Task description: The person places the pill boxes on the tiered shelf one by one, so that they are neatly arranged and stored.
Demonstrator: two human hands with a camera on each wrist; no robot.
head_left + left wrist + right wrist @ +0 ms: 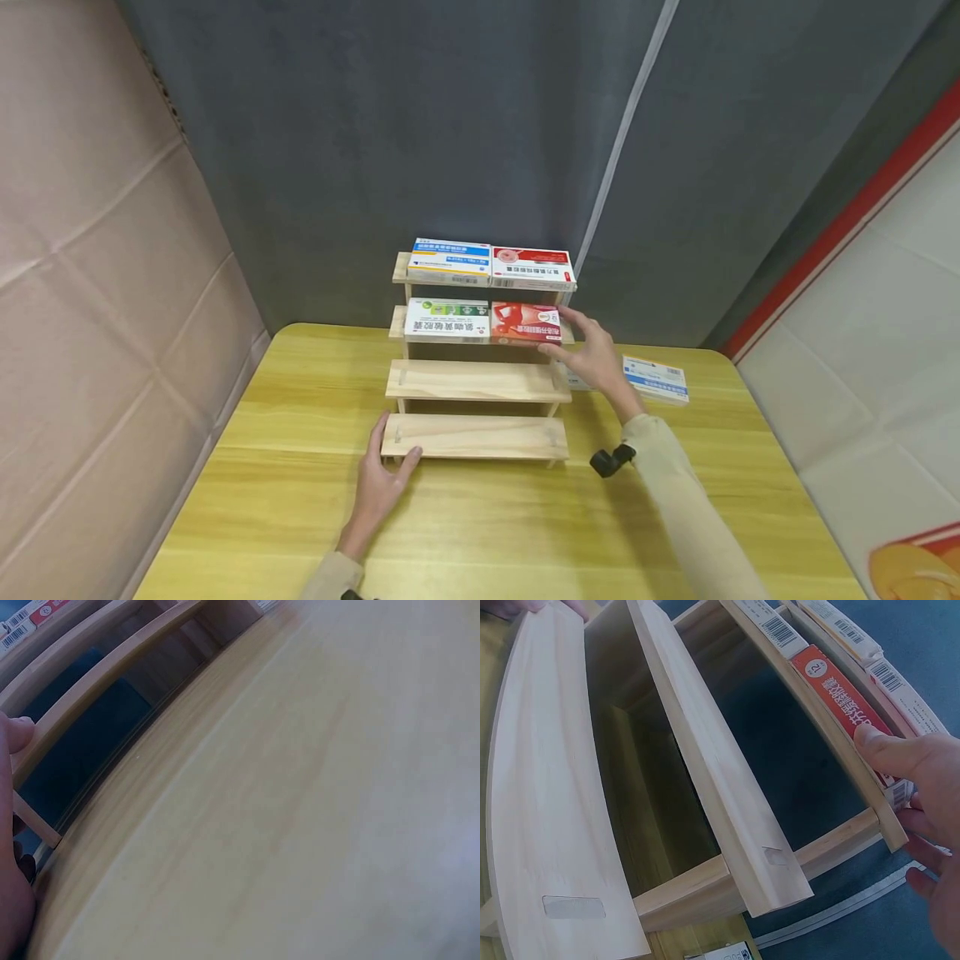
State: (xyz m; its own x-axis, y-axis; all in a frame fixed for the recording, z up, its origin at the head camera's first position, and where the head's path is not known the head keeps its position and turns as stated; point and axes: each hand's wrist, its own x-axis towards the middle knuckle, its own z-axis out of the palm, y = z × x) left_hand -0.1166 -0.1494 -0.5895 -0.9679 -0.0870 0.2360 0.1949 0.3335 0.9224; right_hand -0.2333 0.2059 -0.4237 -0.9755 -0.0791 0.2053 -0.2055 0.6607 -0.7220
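A wooden four-step display rack (480, 381) stands on the table. My left hand (378, 483) grips the left end of its lowest step, thumb over the front edge. On the second step from the top lies a red medicine box (525, 323), right beside a white-and-green medicine box (447, 320). My right hand (592, 350) pinches the red box at its right end; in the right wrist view the thumb (889, 750) presses its front edge. The top step bears a blue-and-white medicine box (450, 260) and a red-and-white one (531, 267).
More white-and-blue medicine boxes (656, 380) lie on the table right of the rack, partly hidden behind my right hand. A grey curtain (360, 167) hangs behind the yellow wooden table (285, 500). Pale walls stand on both sides.
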